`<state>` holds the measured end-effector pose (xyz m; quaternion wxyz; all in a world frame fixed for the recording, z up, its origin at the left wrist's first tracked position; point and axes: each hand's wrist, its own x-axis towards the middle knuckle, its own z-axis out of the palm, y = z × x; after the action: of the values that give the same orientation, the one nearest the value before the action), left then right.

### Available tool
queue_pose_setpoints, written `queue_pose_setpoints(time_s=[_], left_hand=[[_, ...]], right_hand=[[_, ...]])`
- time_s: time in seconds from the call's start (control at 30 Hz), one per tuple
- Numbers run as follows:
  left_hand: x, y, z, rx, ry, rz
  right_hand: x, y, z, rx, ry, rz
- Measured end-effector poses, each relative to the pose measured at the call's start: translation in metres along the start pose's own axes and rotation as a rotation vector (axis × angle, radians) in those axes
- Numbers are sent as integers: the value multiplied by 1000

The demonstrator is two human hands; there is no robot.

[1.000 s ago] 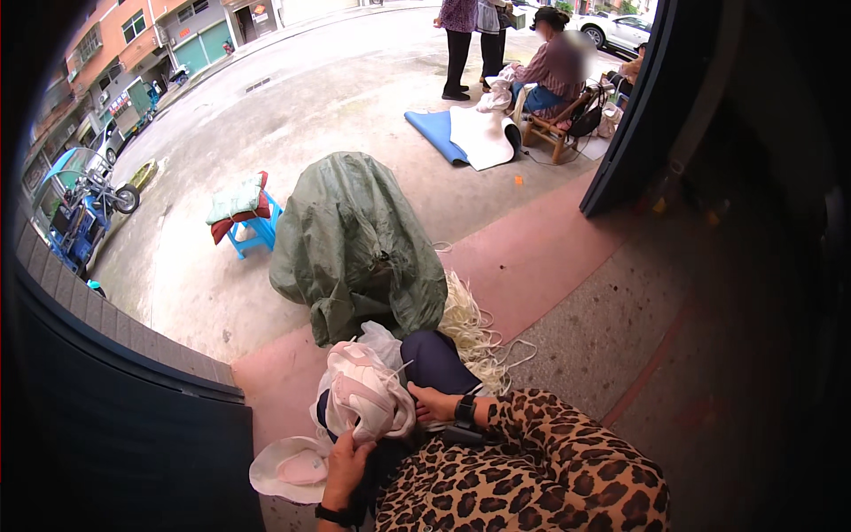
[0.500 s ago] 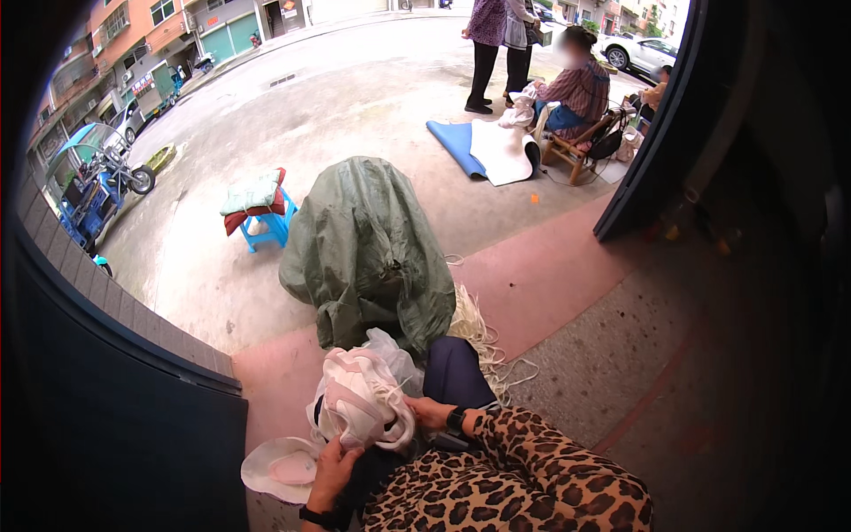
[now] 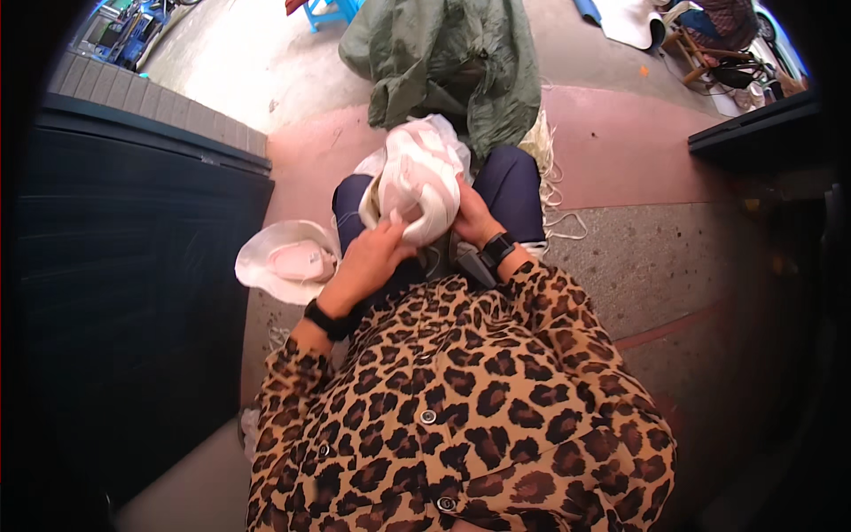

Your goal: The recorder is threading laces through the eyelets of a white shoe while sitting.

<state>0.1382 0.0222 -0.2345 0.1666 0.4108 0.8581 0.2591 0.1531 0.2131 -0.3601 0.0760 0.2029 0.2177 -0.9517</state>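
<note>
Over my knees I hold a soft white-and-pink piece (image 3: 415,191) with a rounded opening and thick white edges; its exact kind is unclear. My left hand (image 3: 374,257) pinches the near left edge, with fingertips at the opening. Gripping the right side is my right hand (image 3: 476,217), its fingers partly hidden behind the piece. A white, wide-rimmed piece with a pink middle (image 3: 282,262) lies to the left of my left wrist. Thin, clear plastic (image 3: 368,163) shows behind the held piece.
A large dark green sack (image 3: 443,62) stands just beyond my knees. Loose cream cords (image 3: 548,164) trail along its right side. A dark door panel (image 3: 151,186) flanks me on the left. A person sits on a bamboo chair (image 3: 696,58) at the far right.
My view has tipped down, so the sack and street sit higher in the picture. My left hand has shifted to the opening of the white-and-pink piece; both hands still hold it.
</note>
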Motion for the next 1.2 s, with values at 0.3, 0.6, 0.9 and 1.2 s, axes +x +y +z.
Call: queue_pose_setpoints(time_s=[0.3,0.6,0.9,1.2], left_hand=[[5,22,10,333,-211,-70],[8,-7,24,-31,25,-177],[22,-25,31,-96,-167,-115],[9,-23,67,271,41,-126]], right_hand=[[-22,10,3,40,43,67],[-11,9,0,174,86,-1],[-3,5,-10,114,72,-36],[-63,-16,17,-1797,200,-768]])
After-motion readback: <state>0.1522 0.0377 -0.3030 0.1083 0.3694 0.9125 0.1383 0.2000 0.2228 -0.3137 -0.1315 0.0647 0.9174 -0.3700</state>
